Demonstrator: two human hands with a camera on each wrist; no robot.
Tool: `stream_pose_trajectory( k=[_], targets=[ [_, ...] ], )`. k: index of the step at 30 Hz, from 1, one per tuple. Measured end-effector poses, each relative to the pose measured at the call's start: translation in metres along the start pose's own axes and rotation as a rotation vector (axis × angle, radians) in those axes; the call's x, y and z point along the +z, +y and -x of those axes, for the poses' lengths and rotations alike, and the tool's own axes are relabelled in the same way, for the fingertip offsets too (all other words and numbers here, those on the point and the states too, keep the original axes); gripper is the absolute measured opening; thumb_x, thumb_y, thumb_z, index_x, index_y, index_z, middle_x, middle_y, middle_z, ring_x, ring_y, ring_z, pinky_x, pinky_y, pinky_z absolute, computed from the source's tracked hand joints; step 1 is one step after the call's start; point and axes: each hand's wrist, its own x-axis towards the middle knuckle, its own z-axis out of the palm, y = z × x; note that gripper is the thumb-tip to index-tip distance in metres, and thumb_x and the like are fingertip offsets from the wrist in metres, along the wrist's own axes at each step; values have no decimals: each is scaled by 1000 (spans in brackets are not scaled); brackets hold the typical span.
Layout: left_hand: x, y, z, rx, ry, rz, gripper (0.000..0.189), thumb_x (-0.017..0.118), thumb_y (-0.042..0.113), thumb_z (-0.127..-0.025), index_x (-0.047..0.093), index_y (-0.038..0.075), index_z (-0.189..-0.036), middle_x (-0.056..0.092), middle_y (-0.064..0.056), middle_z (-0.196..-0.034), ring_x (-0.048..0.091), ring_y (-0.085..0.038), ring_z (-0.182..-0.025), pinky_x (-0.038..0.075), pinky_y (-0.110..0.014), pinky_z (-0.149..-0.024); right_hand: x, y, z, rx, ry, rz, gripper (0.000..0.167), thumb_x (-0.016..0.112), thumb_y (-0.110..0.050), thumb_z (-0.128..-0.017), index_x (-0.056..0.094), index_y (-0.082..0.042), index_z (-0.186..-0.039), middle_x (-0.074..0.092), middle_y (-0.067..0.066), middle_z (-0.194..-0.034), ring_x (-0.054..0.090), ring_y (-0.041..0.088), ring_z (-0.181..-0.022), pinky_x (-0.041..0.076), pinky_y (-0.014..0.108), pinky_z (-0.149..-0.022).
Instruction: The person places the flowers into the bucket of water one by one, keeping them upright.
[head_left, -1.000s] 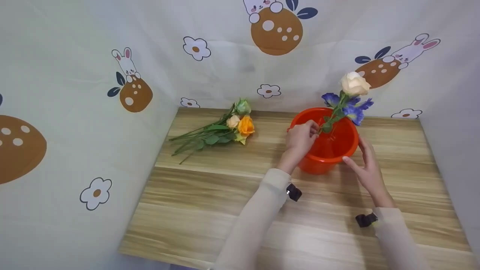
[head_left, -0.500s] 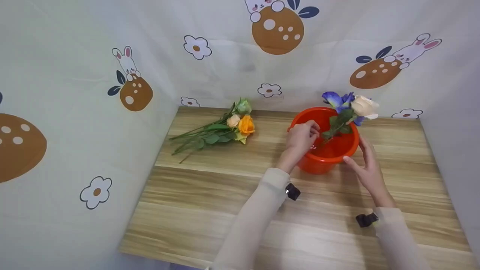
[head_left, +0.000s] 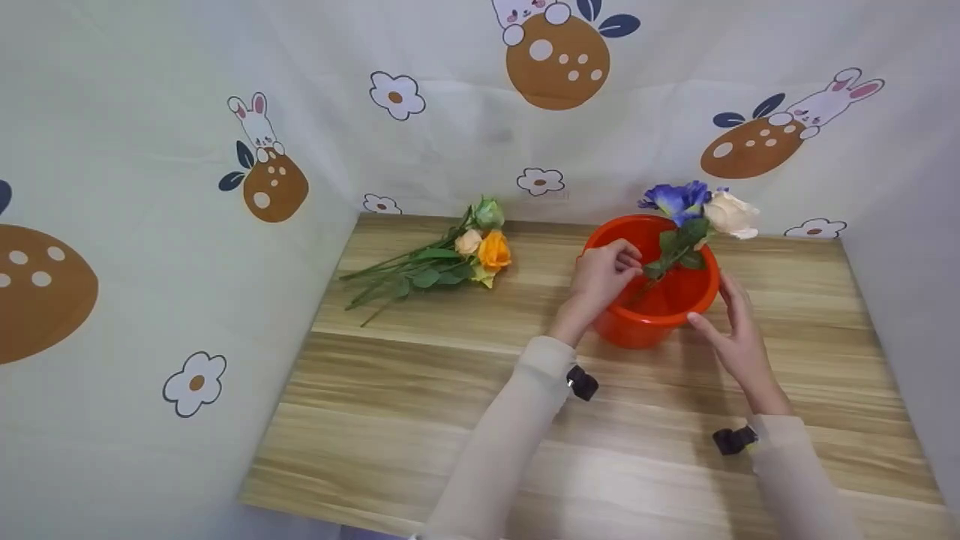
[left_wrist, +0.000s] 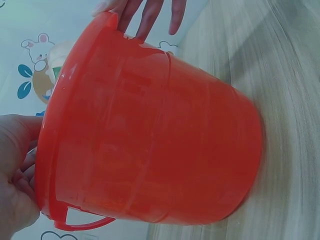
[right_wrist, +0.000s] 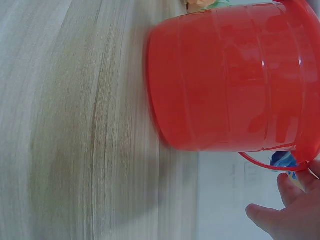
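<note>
A red plastic bucket (head_left: 634,330) stands upright on the wooden table. Inside it, a cream rose (head_left: 731,214) and a blue-purple flower (head_left: 679,201) lean against the far right rim, their stems running down into the bucket. My left hand (head_left: 598,276) is over the bucket's left rim, fingers loosely bent beside the stems and apparently holding nothing. In the left wrist view the bucket wall hides part of those fingers. My right hand (head_left: 739,341) touches the right rim, thumb and fingers spread apart. The bucket's thin handle (right_wrist: 265,165) hangs near it in the right wrist view.
Left of the bucket lies a bunch of artificial flowers, including an orange rose (head_left: 493,250), a small peach rose (head_left: 468,242) and a green bloom (head_left: 488,214). Their stems (head_left: 390,262) point left. A printed curtain (head_left: 450,135) hangs behind the table (head_left: 375,420).
The cream rose and blue flower have left my left fingers and tipped down to the right onto the rim. Both hands have stayed nearly in place.
</note>
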Motion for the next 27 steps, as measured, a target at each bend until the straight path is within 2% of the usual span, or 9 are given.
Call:
stream_pose_trajectory(
  k=[2, 8, 11, 17, 20, 23, 27],
  targets=[
    [0, -1, 1, 16, 6, 24, 11, 73, 14, -91, 71, 11, -102, 77, 2, -93, 72, -3, -83, 53, -6, -77, 0, 1, 0, 0, 0, 2, 77, 66, -2, -93, 22, 3, -156, 19, 24, -163, 20, 44, -150, 16, 38, -128],
    [-1, -2, 1, 40, 8, 78, 13, 74, 13, -90, 71, 9, -102, 77, 0, -93, 72, -5, -84, 52, -5, -76, -2, 31, -8, 6, 3, 7, 81, 67, -4, -93, 20, -7, -159, 17, 20, -165, 19, 40, -151, 11, 47, -128],
    [0, -3, 2, 47, 7, 92, 13, 74, 12, -90, 70, 9, -103, 77, -1, -94, 72, -6, -84, 52, -5, -76, -3, 38, -9, 9, 1, 10, 82, 69, -7, -93, 20, -11, -159, 17, 17, -166, 20, 38, -152, 12, 50, -127],
    [-1, -3, 2, 45, 2, 126, 14, 74, 12, -90, 70, 10, -103, 76, 0, -95, 71, -5, -85, 52, -6, -77, -4, 36, -9, 7, -2, 14, 83, 70, -11, -92, 22, -16, -159, 21, 15, -165, 22, 37, -151, 15, 53, -126],
    [-2, -5, 3, 58, 7, 183, 15, 74, 10, -89, 69, 9, -104, 76, -3, -96, 72, -7, -86, 53, -6, -78, -3, 35, -9, 0, -3, 17, 82, 70, -12, -93, 21, -16, -160, 21, 15, -165, 21, 37, -152, 14, 53, -126],
    [-3, -7, 4, 75, 9, 243, 16, 73, 8, -89, 69, 6, -104, 76, -6, -98, 72, -8, -87, 53, -7, -79, -2, 21, -6, 5, -8, 17, 81, 69, -10, -93, 21, -10, -159, 20, 19, -164, 20, 40, -151, 14, 55, -125],
    [-4, -8, 6, 102, 3, 314, 18, 73, 4, -89, 68, 3, -106, 75, -10, -101, 72, -10, -89, 54, -8, -80, -1, 14, -5, 18, -10, 7, 80, 68, -7, -93, 20, -4, -158, 19, 21, -164, 19, 42, -151, 13, 57, -125]
  ],
)
